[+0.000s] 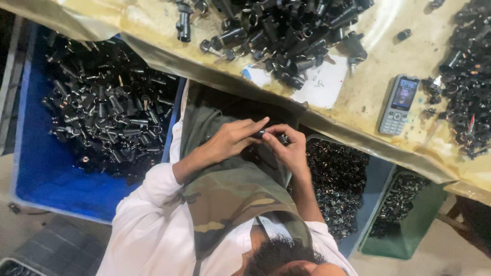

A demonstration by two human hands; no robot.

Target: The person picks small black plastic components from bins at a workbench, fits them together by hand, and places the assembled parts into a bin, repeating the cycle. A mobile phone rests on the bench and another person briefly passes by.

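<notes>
We hold a small black part (267,134) pinched between the fingertips of both hands, left hand (230,140) and right hand (287,148) closed on it above our lap, just below the edge of the surface (368,92). If either pinch loosens, we judge the part could drop into the dark bin of small pieces (335,179) beside our knee and be lost among them. The blue bin (46,168) and the grey phone (399,105) lie well apart.

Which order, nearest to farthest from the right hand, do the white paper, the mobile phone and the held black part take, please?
1. Black part, pinched in the right hand.
2. White paper, on the table ahead.
3. Mobile phone, farther right on the table.
</notes>
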